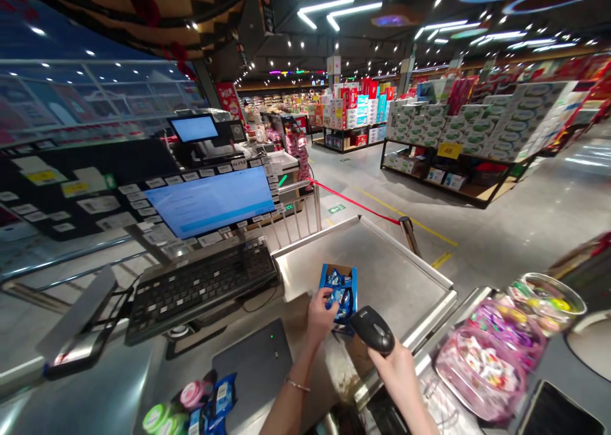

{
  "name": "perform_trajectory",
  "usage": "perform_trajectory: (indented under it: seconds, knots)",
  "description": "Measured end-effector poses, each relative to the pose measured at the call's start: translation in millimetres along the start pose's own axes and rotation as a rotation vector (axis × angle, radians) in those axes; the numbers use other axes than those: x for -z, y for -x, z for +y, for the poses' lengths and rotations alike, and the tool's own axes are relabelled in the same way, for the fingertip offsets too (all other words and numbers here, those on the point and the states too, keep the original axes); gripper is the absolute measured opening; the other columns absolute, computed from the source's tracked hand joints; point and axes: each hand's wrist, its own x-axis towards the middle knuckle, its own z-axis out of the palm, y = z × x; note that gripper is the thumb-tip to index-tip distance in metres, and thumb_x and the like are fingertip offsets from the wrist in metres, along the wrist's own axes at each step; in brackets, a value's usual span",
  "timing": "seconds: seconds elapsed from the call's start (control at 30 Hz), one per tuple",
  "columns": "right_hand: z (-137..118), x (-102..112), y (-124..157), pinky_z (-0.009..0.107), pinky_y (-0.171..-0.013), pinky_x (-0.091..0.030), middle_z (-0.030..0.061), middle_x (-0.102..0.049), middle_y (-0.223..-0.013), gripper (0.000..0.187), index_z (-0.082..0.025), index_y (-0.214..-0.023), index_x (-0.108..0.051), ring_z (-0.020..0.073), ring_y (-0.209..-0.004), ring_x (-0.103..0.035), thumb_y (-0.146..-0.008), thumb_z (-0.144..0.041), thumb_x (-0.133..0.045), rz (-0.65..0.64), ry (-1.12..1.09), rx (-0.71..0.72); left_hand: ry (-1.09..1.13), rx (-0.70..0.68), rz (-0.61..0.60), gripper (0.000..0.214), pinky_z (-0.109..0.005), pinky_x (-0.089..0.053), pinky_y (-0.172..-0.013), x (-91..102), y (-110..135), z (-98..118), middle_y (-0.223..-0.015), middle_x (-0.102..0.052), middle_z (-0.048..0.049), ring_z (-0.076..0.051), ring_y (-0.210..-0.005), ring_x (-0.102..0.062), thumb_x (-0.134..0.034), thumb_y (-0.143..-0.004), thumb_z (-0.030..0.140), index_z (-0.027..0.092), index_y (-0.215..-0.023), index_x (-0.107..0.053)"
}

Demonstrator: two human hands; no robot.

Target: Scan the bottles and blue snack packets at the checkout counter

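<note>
At a shop checkout, my left hand [319,314] is closed on a small blue box of wrapped sweets [340,290] that rests on the steel counter [391,276]. My right hand [396,365] grips a black handheld barcode scanner [373,328], its head held just right of the box and pointing toward it. A thin bracelet sits on my left wrist.
A black keyboard [200,287] and a blue till screen [212,201] stand to the left. Small packets [205,403] lie near the front edge. Clear tubs of sweets [487,359] sit on the right. A red barrier tape [356,201] and stocked shelves [477,136] lie beyond.
</note>
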Motion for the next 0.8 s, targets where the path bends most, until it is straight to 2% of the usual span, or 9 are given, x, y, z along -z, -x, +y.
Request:
perform_trajectory:
  seconds: [0.1,0.17,0.23,0.37,0.57,0.7,0.8]
  knots:
    - [-13,-2,2,0.032,-0.058,-0.051,0.0065,-0.070,-0.065,0.024,-0.020,-0.076,-0.065,0.0276,-0.065,-0.067,-0.069,-0.039,-0.053,-0.084,0.031,0.035,0.586,0.314,0.000,0.040,-0.028,-0.051,-0.069,30.5,15,-7,-0.092,-0.069,-0.0085,-0.017,-0.077,-0.065,-0.063,-0.071,0.033,0.013,-0.105,-0.062]
    - [-23,-6,5,0.031,-0.058,-0.050,0.0067,-0.070,-0.065,0.025,-0.018,-0.079,-0.065,0.0260,-0.064,-0.066,-0.069,-0.036,-0.052,-0.159,0.061,0.065,0.837,0.424,0.040,0.043,-0.029,-0.053,-0.069,48.5,27,-10,-0.093,-0.070,-0.0093,-0.018,-0.077,-0.066,-0.065,-0.071,0.035,0.011,-0.106,-0.062]
    - [-32,-11,9,0.030,-0.058,-0.049,0.0069,-0.070,-0.066,0.025,-0.017,-0.081,-0.066,0.0253,-0.064,-0.066,-0.070,-0.032,-0.050,-0.238,0.097,0.097,0.975,0.487,0.109,0.039,-0.030,-0.054,-0.075,62.8,38,-12,-0.095,-0.070,-0.0099,-0.018,-0.081,-0.067,-0.067,-0.071,0.034,0.011,-0.102,-0.064]
    - [-47,-25,18,0.028,-0.060,-0.048,0.0076,-0.071,-0.072,0.025,-0.016,-0.085,-0.067,0.0261,-0.072,-0.068,-0.071,-0.030,-0.051,-0.360,0.089,0.170,1.070,0.531,0.174,0.033,-0.034,-0.053,-0.084,81.8,58,-12,-0.099,-0.070,-0.0123,-0.021,-0.088,-0.067,-0.066,-0.074,0.036,0.012,-0.097,-0.065]
    - [-57,-44,26,0.028,-0.067,-0.049,0.0077,-0.073,-0.084,0.033,-0.018,-0.101,-0.066,0.0279,-0.088,-0.069,-0.074,-0.030,-0.051,-0.489,0.178,0.266,1.039,0.425,0.204,0.038,-0.035,-0.051,-0.090,99.6,77,-14,-0.104,-0.069,-0.0114,-0.021,-0.092,-0.066,-0.066,-0.076,0.041,0.012,-0.101,-0.064]
    - [-67,-48,31,0.029,-0.068,-0.050,0.0082,-0.073,-0.088,0.034,-0.018,-0.102,-0.066,0.0290,-0.092,-0.068,-0.075,-0.032,-0.049,-0.528,0.211,0.277,1.005,0.422,0.224,0.042,-0.037,-0.051,-0.089,109.8,85,-15,-0.103,-0.069,-0.0125,-0.023,-0.095,-0.066,-0.064,-0.076,0.046,0.012,-0.101,-0.063]
    - [-79,-45,35,0.028,-0.069,-0.049,0.0083,-0.073,-0.089,0.033,-0.018,-0.101,-0.066,0.0274,-0.090,-0.068,-0.076,-0.031,-0.050,-0.550,0.182,0.293,0.981,0.423,0.236,0.043,-0.035,-0.051,-0.087,116.0,90,-14,-0.102,-0.069,-0.0120,-0.023,-0.095,-0.065,-0.064,-0.075,0.048,0.013,-0.101,-0.063]
